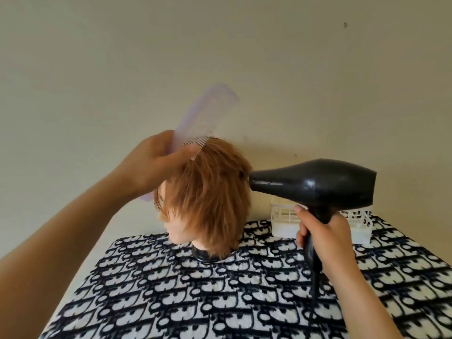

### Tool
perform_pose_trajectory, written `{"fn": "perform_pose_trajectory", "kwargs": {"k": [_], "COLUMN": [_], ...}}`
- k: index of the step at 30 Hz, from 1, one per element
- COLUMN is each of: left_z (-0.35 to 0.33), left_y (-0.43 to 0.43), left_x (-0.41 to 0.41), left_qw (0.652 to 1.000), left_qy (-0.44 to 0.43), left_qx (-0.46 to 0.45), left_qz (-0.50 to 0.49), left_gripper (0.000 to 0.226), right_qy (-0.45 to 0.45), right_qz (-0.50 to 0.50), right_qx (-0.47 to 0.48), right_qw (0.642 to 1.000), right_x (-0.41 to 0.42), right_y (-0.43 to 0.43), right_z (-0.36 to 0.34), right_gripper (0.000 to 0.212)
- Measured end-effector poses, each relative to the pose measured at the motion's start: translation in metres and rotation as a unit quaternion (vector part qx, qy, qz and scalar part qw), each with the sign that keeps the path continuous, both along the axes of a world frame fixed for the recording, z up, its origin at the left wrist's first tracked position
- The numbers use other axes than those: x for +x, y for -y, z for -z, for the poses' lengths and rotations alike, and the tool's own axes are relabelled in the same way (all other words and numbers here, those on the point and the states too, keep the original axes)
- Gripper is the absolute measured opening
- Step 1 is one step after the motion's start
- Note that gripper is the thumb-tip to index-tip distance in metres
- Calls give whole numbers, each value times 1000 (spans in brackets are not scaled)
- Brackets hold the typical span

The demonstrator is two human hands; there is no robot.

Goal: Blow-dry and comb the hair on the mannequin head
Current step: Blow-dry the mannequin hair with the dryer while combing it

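Note:
A mannequin head [206, 199] with short ginger hair stands on a black base in the middle of the table, face turned left. My left hand [151, 165] grips a pale purple comb [195, 118] whose blurred teeth meet the hair at the crown. My right hand [322, 237] holds the handle of a black hair dryer [318, 183]. The dryer's nozzle points left, almost touching the hair at the back of the head. Its black cord [314, 292] hangs down from the handle.
A black-and-white patterned cloth [220, 297] covers the table. A white plastic basket [285, 220] stands at the back right, partly behind the dryer and my right hand. A plain cream wall [220, 57] rises right behind the table.

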State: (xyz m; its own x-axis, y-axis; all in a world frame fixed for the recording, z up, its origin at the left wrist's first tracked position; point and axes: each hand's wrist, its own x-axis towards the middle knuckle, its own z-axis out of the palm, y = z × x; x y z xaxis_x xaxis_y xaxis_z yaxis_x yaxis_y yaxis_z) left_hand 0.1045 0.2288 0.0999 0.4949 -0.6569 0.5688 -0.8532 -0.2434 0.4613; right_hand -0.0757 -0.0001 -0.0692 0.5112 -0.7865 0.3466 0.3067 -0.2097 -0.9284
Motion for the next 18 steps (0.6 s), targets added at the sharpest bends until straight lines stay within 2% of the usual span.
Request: {"fn": "perform_pose_trajectory", "kwargs": {"k": [2,4,7,12,13,15,18], "left_z": [-10,-18,-24,-22,-19,-15,-8], "left_y": [3,8,20,44,47,54,69], "left_x": [18,35,55,69,71,71,60], "left_qw": [1000,999,983,958,956,960,966], "left_qy": [-8,-19,-124,-234,-244,-255,-257], "left_qx": [-21,41,118,140,134,98,28], "left_qz": [-3,12,70,93,90,67,1], "left_gripper": [39,34,42,49,46,25,23], "right_qy": [5,17,22,19,16,14,24], "right_qz": [-14,-31,-32,-39,-42,-43,-33], "right_qx": [14,46,69,89,90,87,95], "right_qw": [1000,998,997,995,995,995,995], "right_x": [3,4,5,5,6,6,8], "right_y": [-4,-5,-6,-11,-12,-13,-16], "right_z": [-1,-4,-7,-12,-11,-10,-8], "right_gripper": [44,31,25,24,23,22,19]}}
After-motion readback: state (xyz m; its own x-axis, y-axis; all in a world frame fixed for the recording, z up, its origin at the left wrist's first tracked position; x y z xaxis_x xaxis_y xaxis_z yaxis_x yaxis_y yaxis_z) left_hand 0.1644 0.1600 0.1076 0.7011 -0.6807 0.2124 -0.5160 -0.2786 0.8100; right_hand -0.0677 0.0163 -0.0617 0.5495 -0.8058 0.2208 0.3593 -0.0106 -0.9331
